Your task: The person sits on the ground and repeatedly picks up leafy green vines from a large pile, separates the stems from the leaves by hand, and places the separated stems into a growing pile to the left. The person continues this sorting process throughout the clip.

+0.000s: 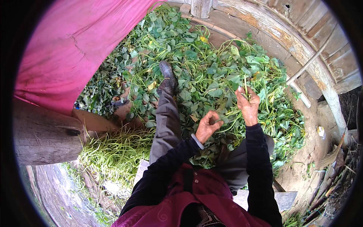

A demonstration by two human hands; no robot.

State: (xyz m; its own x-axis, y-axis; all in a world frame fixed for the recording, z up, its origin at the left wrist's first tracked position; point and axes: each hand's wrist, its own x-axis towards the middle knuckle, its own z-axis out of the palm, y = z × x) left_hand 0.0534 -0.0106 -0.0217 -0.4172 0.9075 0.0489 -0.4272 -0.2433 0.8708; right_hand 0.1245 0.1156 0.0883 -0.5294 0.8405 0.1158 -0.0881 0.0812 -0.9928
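My right hand holds a small bunch of short green stems, one of them standing up past the thumb. To its left and lower is my left hand, with fingers curled and thumb close to the forefinger. A blurred greenish patch lies by those fingertips; I cannot tell whether they grip it. Both hands are over a broad heap of leafy green vines, which look like sweet potato vines. A pile of stripped green stems lies beside my left leg.
My boot stands among the vines. A pink cloth hangs at upper left above a thick wooden beam. A wooden pole leans against the curved-looking timber at right. Dry brush lies lower right.
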